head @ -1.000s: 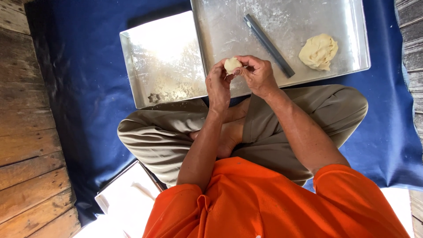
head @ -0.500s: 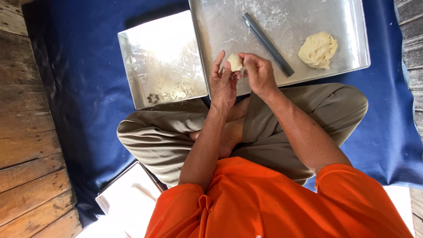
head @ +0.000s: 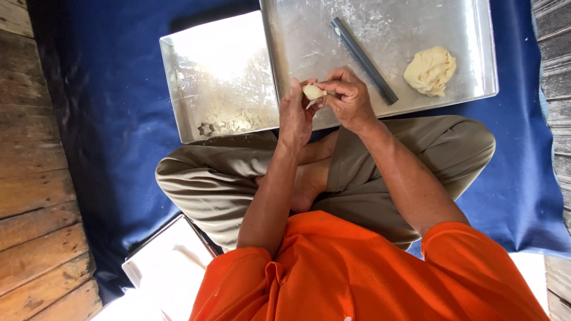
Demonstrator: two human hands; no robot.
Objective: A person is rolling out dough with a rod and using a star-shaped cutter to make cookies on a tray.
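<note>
While the left hand (head: 295,113) and right hand (head: 351,98) pinch a small pale dough piece (head: 313,92) over the floured metal tray's (head: 380,35) near edge, shaping appears unfinished; a larger pale dough lump (head: 430,71) lies unportioned right of it.

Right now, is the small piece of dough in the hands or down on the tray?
In the hands: the small dough piece is pinched between left hand and right hand, above the metal tray.

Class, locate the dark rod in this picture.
In the head view, the dark rod lies slantwise on the right metal tray, between the right hand and the dough lump.
</note>
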